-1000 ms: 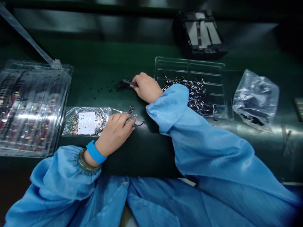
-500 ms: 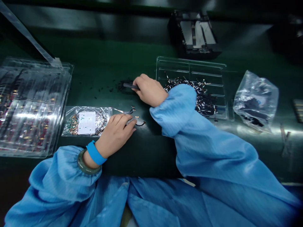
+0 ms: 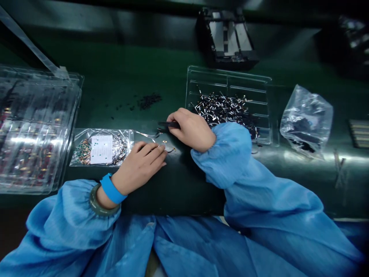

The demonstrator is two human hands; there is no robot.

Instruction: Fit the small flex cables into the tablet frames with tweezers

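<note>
My right hand (image 3: 191,130) is closed on dark tweezers (image 3: 168,124), whose tips point left above the bench. Any small piece at those tips is too small to make out. Low on the bench, my left hand (image 3: 141,165) has its fingers curled together over a thin dark cable (image 3: 172,150) with a gold-coloured end; the rest of it is hidden under the fingers. Just beyond the fingertips lie a tiny gold part (image 3: 164,142) and another thin cable (image 3: 158,133). A pile of small black pieces (image 3: 150,100) lies farther back.
Left of my left hand is a clear bag (image 3: 86,161) of small parts with a white label. Stacked clear trays (image 3: 65,154) stand far left. At right are a clear tray (image 3: 227,73) of dark cables and a plastic bag (image 3: 307,119). A black fixture (image 3: 227,38) stands behind.
My right hand has come back from the black pile with the tweezers, toward my left hand. My left hand stays over the cable; the whole view has shifted slightly.
</note>
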